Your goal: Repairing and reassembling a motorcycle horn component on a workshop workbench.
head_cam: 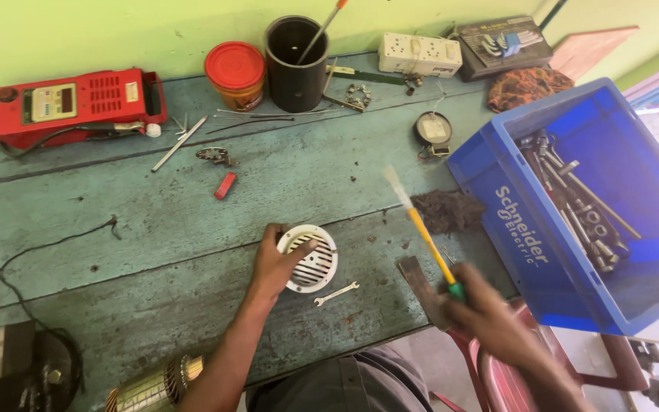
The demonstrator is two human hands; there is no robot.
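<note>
My left hand [274, 267] rests on a round white slotted vent cover [313, 261] lying flat on the worn blue-green wooden bench [154, 221], fingers curled over its left rim. My right hand [486, 311] is raised over the bench's front edge, closed around the green grip of a yellow-handled brush [423, 229]. The pale bristles point up and to the left and look blurred. A small silver spanner [336, 293] lies just below the cover.
A blue plastic crate [497, 191] of spanners and sockets stands at the right. Along the back are a red meter box [78, 103], an orange-lidded jar [236, 75], a black cup [296, 55], a white socket strip [419, 55]. A motor armature [154, 391] lies bottom left.
</note>
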